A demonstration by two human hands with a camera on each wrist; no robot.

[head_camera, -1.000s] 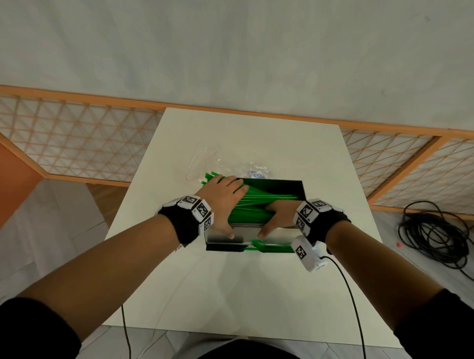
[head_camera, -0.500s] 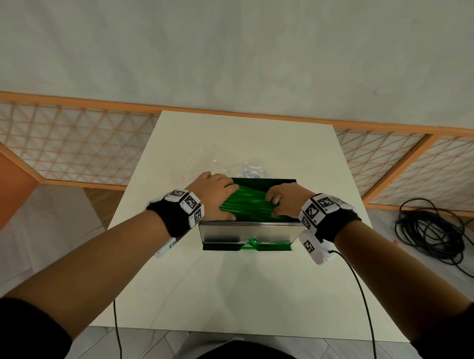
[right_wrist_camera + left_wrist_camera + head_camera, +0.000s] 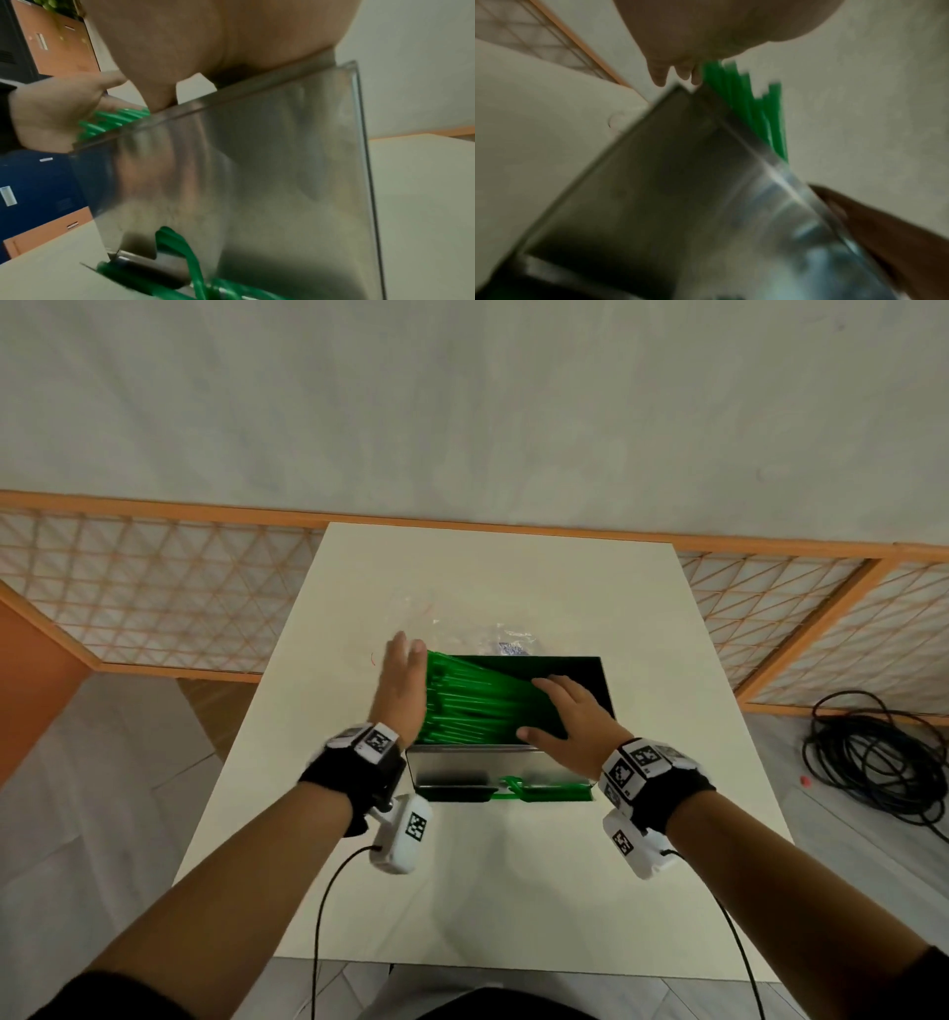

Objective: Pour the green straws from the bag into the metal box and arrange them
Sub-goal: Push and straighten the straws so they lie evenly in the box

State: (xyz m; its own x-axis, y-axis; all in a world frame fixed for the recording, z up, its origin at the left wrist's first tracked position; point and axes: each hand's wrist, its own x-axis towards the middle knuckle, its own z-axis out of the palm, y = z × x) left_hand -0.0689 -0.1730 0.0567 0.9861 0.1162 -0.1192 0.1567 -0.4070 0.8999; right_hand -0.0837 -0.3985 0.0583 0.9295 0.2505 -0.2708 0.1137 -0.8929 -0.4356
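Note:
The metal box [image 3: 462, 765] stands on the white table [image 3: 503, 880], its open top full of green straws [image 3: 472, 698] that lie slanted, their left ends poking over the left rim. My left hand [image 3: 398, 680] is flat and upright, its palm against those left ends [image 3: 746, 105]. My right hand [image 3: 570, 711] lies flat on the straws' right part, fingers straight, thumb at the near rim. A few green straws [image 3: 185, 255] show at the dispensing slot at the bottom of the front wall [image 3: 257, 172]. The clear plastic bag [image 3: 452, 624] lies empty behind the box.
A wooden lattice railing [image 3: 154, 598] runs behind the table. A coil of black cable [image 3: 878, 762] lies on the floor to the right. Cables trail from both wrist cameras across the near table.
Both hands have let go of the straw bundle and straightened. The left hand moved to the left ends of the straws, the right hand flattened on top.

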